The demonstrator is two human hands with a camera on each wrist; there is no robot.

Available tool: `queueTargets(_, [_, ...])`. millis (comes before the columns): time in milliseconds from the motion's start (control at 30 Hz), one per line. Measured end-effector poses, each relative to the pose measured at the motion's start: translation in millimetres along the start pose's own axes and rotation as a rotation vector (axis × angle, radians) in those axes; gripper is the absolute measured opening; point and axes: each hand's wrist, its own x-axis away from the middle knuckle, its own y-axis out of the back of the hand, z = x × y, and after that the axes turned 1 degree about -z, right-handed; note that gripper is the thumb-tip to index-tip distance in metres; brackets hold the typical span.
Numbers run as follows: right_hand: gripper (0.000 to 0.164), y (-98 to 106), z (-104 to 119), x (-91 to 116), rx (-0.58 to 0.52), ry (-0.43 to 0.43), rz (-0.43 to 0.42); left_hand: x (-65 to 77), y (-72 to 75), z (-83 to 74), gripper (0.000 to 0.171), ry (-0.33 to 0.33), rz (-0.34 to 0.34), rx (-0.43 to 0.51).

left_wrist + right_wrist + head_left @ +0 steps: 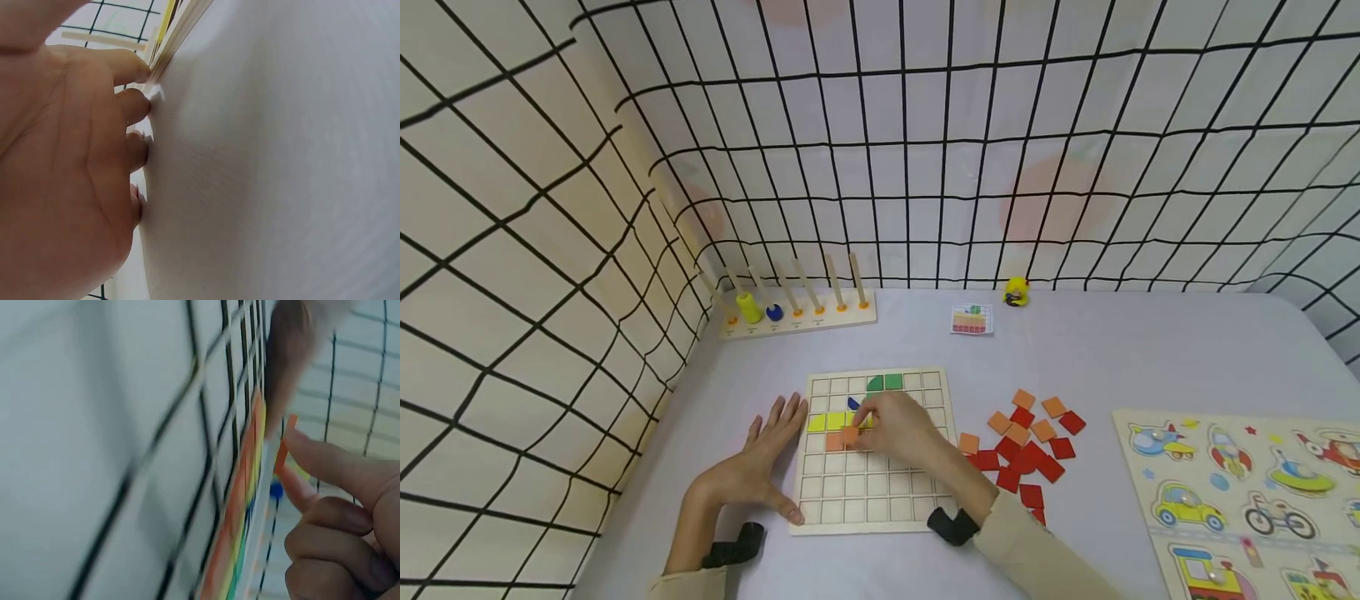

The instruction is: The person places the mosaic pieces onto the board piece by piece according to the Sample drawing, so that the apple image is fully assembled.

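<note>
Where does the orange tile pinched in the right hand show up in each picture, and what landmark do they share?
Head: below centre, slightly left; the orange tile is in the right hand, over the gridded board.
Left wrist: not in it.
Right wrist: right of centre, mid-height, seen nearly edge-on.
Shared landmark: black wire mesh, in all three.

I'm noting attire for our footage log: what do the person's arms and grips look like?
The left sleeve and right sleeve are beige. The left wrist device and right wrist device are black and rounded. The left grip and right grip are ungloved. No cables or markings can be made out.
</note>
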Motion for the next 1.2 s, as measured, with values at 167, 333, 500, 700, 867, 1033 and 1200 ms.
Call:
queueTargets(167, [0.018,-28,20,-14,0.076,0.035,0.002,-0.6,-0.3,2.3,0.155,-0.007,0.007,0.0])
queueTargets(333, [0.018,-40,27,-22,0.126,0.039,0.003,0.3,-0.2,2.2,0.155,-0.008,0.007,-0.007])
queueTargets(500, [0.017,-43,29,-23,0.113,0.035,0.012,1.2,0.1,1.2,0.155,-0.013,-0.002,0.001])
queueTargets(700, [0.013,-45,28,-24,0.124,0.044,-0.026,0.1,0.5,1.1,0.154,-0.016,-0.004,-0.002])
queueTargets(867, [0.014,-36,23,-20,0.092,0.031,0.001,-1.2,-0.5,1.3,0.155,-0.015,-0.001,-0.007])
queueTargets(1033, [0.019,5,3,-2,0.007,-0.011,-0.02,-2.7,-0.9,2.0,0.158,-0.004,-0.004,-0.009])
queueTargets(1200, [0.023,58,-44,22,0.003,-0.141,-0.078,-2.1,-1.8,1.9,0.159,0.012,-0.006,-0.013])
